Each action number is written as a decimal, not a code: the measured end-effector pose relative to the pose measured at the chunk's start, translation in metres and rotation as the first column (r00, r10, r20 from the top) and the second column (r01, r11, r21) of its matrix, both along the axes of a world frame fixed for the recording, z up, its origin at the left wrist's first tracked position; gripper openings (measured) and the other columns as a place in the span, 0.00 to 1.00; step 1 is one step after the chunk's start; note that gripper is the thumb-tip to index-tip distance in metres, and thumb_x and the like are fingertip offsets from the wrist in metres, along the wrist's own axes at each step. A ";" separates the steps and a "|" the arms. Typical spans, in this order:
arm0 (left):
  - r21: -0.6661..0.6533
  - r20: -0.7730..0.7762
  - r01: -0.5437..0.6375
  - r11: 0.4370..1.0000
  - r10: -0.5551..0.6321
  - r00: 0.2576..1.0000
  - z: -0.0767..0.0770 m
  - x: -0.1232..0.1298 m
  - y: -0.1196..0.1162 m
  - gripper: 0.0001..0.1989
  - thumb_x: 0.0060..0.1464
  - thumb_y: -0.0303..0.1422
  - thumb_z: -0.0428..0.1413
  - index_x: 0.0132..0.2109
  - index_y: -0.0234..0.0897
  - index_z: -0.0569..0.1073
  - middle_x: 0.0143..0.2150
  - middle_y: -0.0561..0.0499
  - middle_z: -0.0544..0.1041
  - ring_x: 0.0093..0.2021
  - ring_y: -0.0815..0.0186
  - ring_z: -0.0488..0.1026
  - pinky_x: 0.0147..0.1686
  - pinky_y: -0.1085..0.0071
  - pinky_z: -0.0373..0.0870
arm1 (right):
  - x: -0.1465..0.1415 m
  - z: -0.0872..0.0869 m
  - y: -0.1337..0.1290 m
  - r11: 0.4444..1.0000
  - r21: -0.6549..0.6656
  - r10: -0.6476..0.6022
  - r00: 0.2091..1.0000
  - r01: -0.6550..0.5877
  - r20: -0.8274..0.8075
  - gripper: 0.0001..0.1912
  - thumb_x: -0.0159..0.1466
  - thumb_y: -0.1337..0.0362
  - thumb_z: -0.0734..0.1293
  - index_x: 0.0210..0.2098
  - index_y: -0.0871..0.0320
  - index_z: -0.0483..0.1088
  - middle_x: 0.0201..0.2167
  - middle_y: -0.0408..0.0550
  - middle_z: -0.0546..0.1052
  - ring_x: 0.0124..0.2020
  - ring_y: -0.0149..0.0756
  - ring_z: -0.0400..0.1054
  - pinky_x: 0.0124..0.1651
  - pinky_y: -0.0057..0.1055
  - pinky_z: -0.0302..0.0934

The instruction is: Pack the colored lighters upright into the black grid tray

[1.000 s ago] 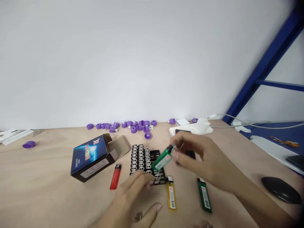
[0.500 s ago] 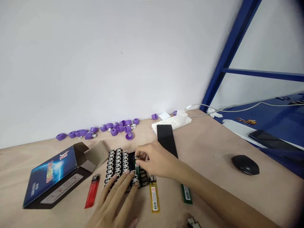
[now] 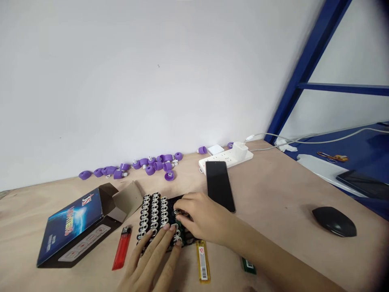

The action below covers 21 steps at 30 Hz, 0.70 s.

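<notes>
My left hand (image 3: 152,259) lies with spread fingers on the near end of a black tray packed with upright lighters (image 3: 154,213), showing rows of metal heads. My right hand (image 3: 203,217) presses down at the tray's right side, its fingertips around a green lighter (image 3: 180,227) standing in the rows. Most of that lighter is hidden. On the wood tabletop, a red lighter (image 3: 122,248) lies left of the tray, a yellow lighter (image 3: 203,260) lies below my right hand, and a green lighter (image 3: 249,266) is partly hidden under my right forearm.
An open blue lighter box (image 3: 71,227) lies at the left. A black phone (image 3: 220,185) lies beyond my right hand, before a white power strip (image 3: 226,160). Purple caps (image 3: 130,166) line the back edge. A black mouse (image 3: 334,221) sits right; a blue frame (image 3: 306,69) rises behind.
My right hand has brought the green lighter from the air down into the tray's rows. My left hand has moved onto the tray. The view has shifted, bringing the black phone into full sight.
</notes>
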<state>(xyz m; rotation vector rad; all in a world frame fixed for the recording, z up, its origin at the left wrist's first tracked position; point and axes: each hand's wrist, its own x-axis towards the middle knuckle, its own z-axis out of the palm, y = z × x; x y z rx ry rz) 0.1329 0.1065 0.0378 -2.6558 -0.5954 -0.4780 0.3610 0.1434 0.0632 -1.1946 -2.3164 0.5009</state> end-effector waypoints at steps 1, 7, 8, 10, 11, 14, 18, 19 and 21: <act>-0.007 0.002 -0.001 1.000 0.001 1.000 0.002 0.001 -0.001 0.21 0.65 0.35 0.51 0.63 0.35 0.66 0.62 0.44 0.71 0.63 0.57 0.65 0.67 0.61 0.53 | -0.001 0.000 0.000 1.000 0.003 0.011 1.000 -0.011 0.025 0.07 0.66 0.71 0.63 0.35 0.61 0.72 0.34 0.50 0.78 0.37 0.38 0.71 0.39 0.31 0.61; 0.073 -0.038 -0.016 0.997 0.019 0.999 0.018 0.007 -0.011 0.21 0.62 0.29 0.47 0.60 0.31 0.69 0.60 0.38 0.71 0.61 0.52 0.67 0.61 0.57 0.60 | 0.009 0.019 -0.007 0.993 -0.060 0.108 0.984 -0.101 0.140 0.11 0.63 0.76 0.62 0.43 0.63 0.74 0.38 0.54 0.79 0.41 0.41 0.73 0.43 0.33 0.64; 0.082 -0.024 -0.007 0.997 0.009 1.000 0.021 0.007 -0.013 0.20 0.62 0.29 0.46 0.59 0.31 0.69 0.60 0.37 0.71 0.60 0.51 0.68 0.59 0.57 0.62 | 0.016 0.023 -0.012 0.996 -0.059 0.080 0.989 -0.073 0.127 0.13 0.64 0.74 0.62 0.46 0.62 0.73 0.40 0.53 0.80 0.42 0.41 0.73 0.45 0.34 0.64; 0.094 0.027 0.030 0.995 -0.033 0.999 0.025 0.006 -0.018 0.18 0.63 0.29 0.46 0.57 0.32 0.71 0.58 0.37 0.73 0.58 0.52 0.69 0.55 0.59 0.66 | 0.035 0.027 -0.027 0.997 -0.048 -0.056 0.996 0.060 0.075 0.16 0.66 0.71 0.61 0.51 0.60 0.72 0.44 0.53 0.79 0.45 0.42 0.72 0.49 0.37 0.64; 0.103 0.055 0.056 0.993 -0.062 0.997 0.026 0.005 -0.020 0.17 0.63 0.29 0.46 0.55 0.33 0.72 0.57 0.38 0.74 0.57 0.53 0.70 0.53 0.61 0.67 | 0.045 0.027 -0.038 0.988 -0.049 -0.143 0.989 0.145 0.045 0.17 0.66 0.70 0.61 0.53 0.59 0.71 0.46 0.53 0.79 0.47 0.42 0.72 0.51 0.38 0.64; 0.121 0.114 0.114 0.986 -0.128 0.985 0.033 0.003 -0.027 0.15 0.65 0.32 0.46 0.53 0.35 0.73 0.55 0.43 0.76 0.55 0.57 0.72 0.54 0.65 0.68 | 0.074 0.014 -0.079 0.934 -0.144 -0.325 0.945 0.328 0.046 0.23 0.65 0.64 0.65 0.59 0.56 0.66 0.58 0.53 0.72 0.57 0.46 0.66 0.59 0.44 0.59; 0.110 0.151 0.207 0.972 -0.222 0.963 0.040 0.001 -0.039 0.14 0.67 0.36 0.47 0.51 0.38 0.74 0.52 0.50 0.79 0.55 0.62 0.72 0.62 0.68 0.62 | 0.093 -0.012 -0.120 0.873 -0.299 -0.379 0.922 0.385 0.081 0.41 0.61 0.54 0.70 0.68 0.55 0.52 0.68 0.56 0.58 0.66 0.50 0.53 0.66 0.48 0.51; 0.092 0.161 0.229 0.969 -0.242 0.957 0.040 0.000 -0.044 0.14 0.67 0.36 0.47 0.52 0.39 0.74 0.51 0.51 0.79 0.55 0.63 0.73 0.63 0.69 0.62 | 0.093 -0.016 -0.125 0.866 -0.314 -0.385 0.920 0.389 0.079 0.43 0.60 0.54 0.70 0.69 0.56 0.51 0.68 0.56 0.57 0.67 0.51 0.52 0.66 0.48 0.49; 0.014 0.170 0.272 0.962 -0.271 0.948 0.038 0.000 -0.054 0.15 0.67 0.33 0.46 0.54 0.41 0.73 0.51 0.53 0.80 0.54 0.65 0.74 0.61 0.70 0.65 | 0.092 -0.020 -0.129 0.863 -0.320 -0.391 0.918 0.390 0.065 0.43 0.59 0.56 0.71 0.68 0.58 0.52 0.67 0.58 0.58 0.66 0.51 0.52 0.67 0.48 0.48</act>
